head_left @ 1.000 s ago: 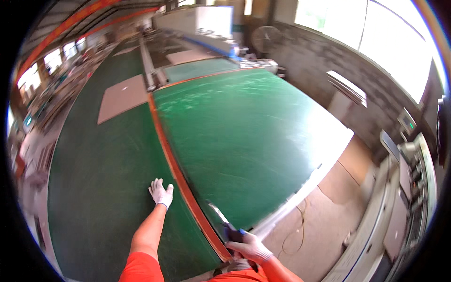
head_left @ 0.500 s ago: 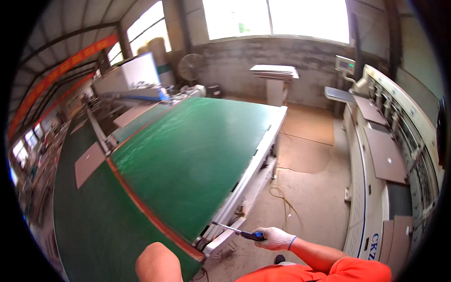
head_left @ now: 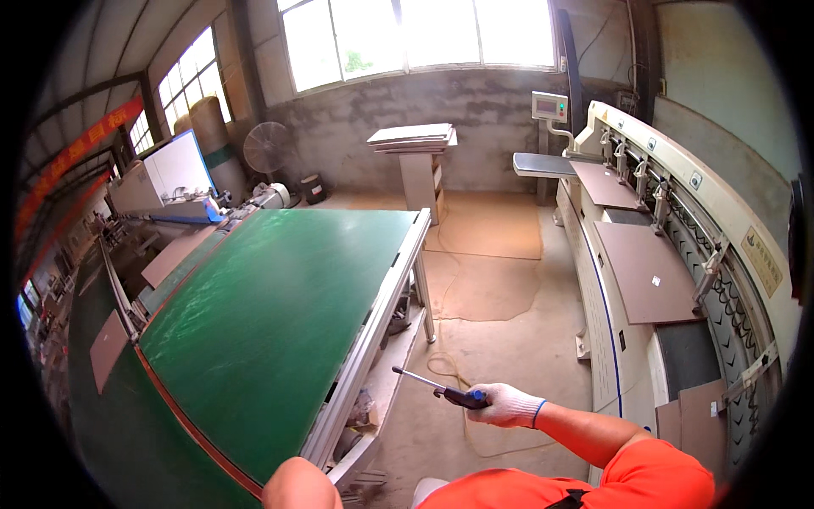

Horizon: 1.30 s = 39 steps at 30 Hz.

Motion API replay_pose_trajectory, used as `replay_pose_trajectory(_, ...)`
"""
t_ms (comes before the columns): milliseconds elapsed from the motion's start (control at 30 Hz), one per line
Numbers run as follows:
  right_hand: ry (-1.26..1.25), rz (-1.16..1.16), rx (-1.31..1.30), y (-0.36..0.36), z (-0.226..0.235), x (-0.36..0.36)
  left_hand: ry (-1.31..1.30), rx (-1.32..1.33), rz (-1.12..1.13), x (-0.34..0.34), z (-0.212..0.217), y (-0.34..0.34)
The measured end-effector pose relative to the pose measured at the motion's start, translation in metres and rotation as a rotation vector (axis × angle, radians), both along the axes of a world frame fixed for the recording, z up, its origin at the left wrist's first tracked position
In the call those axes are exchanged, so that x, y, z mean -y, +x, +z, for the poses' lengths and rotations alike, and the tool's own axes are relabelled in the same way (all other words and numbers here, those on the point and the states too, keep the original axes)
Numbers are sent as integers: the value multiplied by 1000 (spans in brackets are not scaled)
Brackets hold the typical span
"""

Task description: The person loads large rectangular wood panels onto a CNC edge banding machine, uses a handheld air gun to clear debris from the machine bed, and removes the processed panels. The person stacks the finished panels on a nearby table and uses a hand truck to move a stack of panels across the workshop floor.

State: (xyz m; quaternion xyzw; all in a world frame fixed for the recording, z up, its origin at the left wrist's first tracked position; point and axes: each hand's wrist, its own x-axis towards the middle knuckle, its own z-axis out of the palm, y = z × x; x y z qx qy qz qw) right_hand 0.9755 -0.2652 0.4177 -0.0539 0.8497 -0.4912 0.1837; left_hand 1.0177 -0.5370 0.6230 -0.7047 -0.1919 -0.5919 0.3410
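The tool is in the lower middle of the frame, in view before the floor. Its long axis slants gently, its thin metal nozzle pointing left and a little upward in the picture, its blue-ended grip lying to the right. Of the hands, the gloved right hand is closed round that grip; the left lies out of sight, so its state cannot be told. Near the nozzle lies a yellowish hose. The green surface fills the left-centre; at right stands a pale machine carrying brown boards.
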Motion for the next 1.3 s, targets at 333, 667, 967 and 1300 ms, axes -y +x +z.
replay_pose_trajectory(333,-23,148,154,-129,39,9,-163,313,38,-9,-60,-109)
replay_pose_trajectory(667,78,215,142,-281,-7,74,-395,-36,-577,23,-54,-269)
replay_pose_trajectory(967,224,225,199,-397,-94,92,-248,1630,133,88,-283,-347)
replay_pose_trajectory(1300,204,435,290,-530,-125,112,-454,1637,2319,153,-401,-335)
